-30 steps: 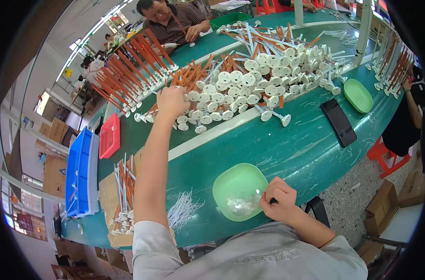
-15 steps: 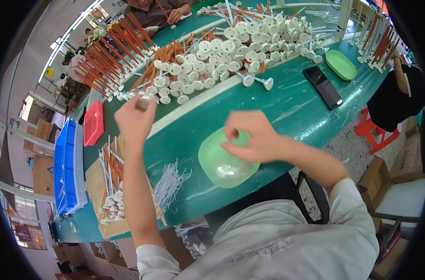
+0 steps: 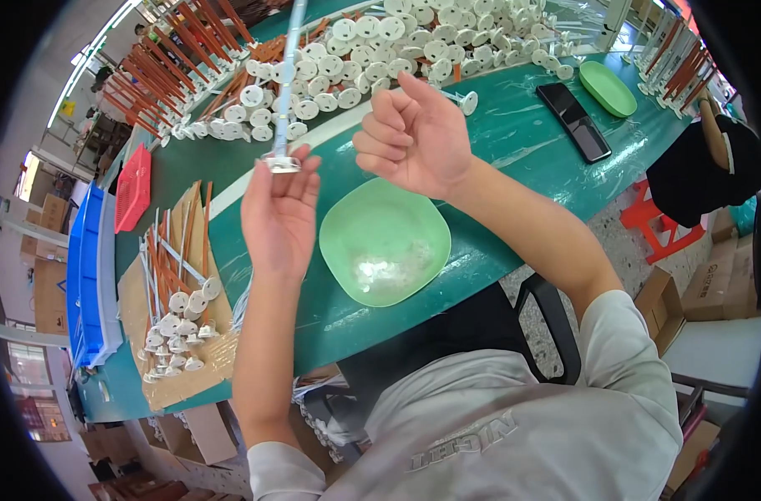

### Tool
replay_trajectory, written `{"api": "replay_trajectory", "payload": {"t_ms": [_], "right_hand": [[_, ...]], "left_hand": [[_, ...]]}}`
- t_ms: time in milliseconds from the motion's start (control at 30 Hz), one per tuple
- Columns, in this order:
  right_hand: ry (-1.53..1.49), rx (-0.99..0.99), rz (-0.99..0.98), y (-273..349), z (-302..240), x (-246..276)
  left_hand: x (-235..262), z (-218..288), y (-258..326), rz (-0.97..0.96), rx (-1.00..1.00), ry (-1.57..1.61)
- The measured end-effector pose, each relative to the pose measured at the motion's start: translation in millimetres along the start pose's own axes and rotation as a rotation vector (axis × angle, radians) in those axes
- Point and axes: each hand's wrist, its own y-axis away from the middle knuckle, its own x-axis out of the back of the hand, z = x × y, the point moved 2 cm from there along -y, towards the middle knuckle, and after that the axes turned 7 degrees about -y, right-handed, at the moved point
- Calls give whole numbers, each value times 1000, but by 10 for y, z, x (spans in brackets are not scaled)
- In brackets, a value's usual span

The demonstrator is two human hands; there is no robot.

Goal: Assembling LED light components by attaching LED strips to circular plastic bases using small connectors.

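Observation:
My left hand (image 3: 279, 221) holds a white round-based piece (image 3: 284, 165) in its fingertips; a long pale grey-blue strip (image 3: 287, 88) stands up from that base. To its right, my right hand (image 3: 418, 138) is raised beyond the green dish (image 3: 330, 238), with its fingers curled in. Whatever those fingers hold, if anything, is hidden. Some small pale or clear bits seem to lie in the dish, though glare blurs them. Past both hands spreads a heap of white round-based pieces (image 3: 347, 71) with orange and pale strips.
On the left are a cardboard sheet (image 3: 205, 367) bearing several such pieces, a red basket (image 3: 132, 188) and a blue tray (image 3: 84, 275). A black phone (image 3: 573, 123) and a second green dish (image 3: 608, 88) lie at right. Rows of upright orange strips (image 3: 151, 79) stand at far left.
My left hand has come back from the heap and now holds up a piece with a strip. My right hand has lifted off the green dish and moved farther away. The whole view has shifted slightly.

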Motion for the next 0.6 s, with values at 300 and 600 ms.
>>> {"api": "replay_trajectory", "payload": {"t_ms": [300, 600], "right_hand": [[650, 170, 23, 87, 83, -50], [1786, 1000, -128, 203, 346, -233]], "left_hand": [[26, -132, 274, -28, 11, -37], [-154, -170, 357, -227, -12, 40]]}}
